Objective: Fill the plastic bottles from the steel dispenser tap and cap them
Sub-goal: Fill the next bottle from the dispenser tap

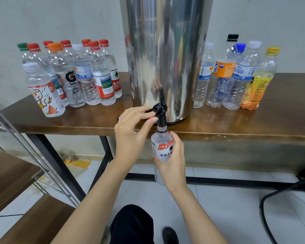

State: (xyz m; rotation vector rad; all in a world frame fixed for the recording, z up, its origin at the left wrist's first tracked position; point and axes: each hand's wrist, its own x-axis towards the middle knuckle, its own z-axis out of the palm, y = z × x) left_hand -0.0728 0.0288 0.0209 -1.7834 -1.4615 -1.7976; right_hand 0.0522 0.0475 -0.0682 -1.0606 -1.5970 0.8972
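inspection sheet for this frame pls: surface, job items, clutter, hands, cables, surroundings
Surface: brown wooden table, steel dispenser at its front edge.
Job's things: uncapped bottle held under black tap; capped bottles left group and right group.
Clutter: small dark object by the dispenser base, unclear what.
Hands: left hand on tap lever; right hand gripping bottle.
Cables: black cable on floor, right.
Surroundings: shelf rack left, tiled floor.

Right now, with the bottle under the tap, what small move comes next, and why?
Probably hold steady and keep the tap lever pressed. The left hand has fingers on the lever, the right hand holds the uncapped bottle with its mouth right at the spout, and its neck looks clear, so it seems not yet full.
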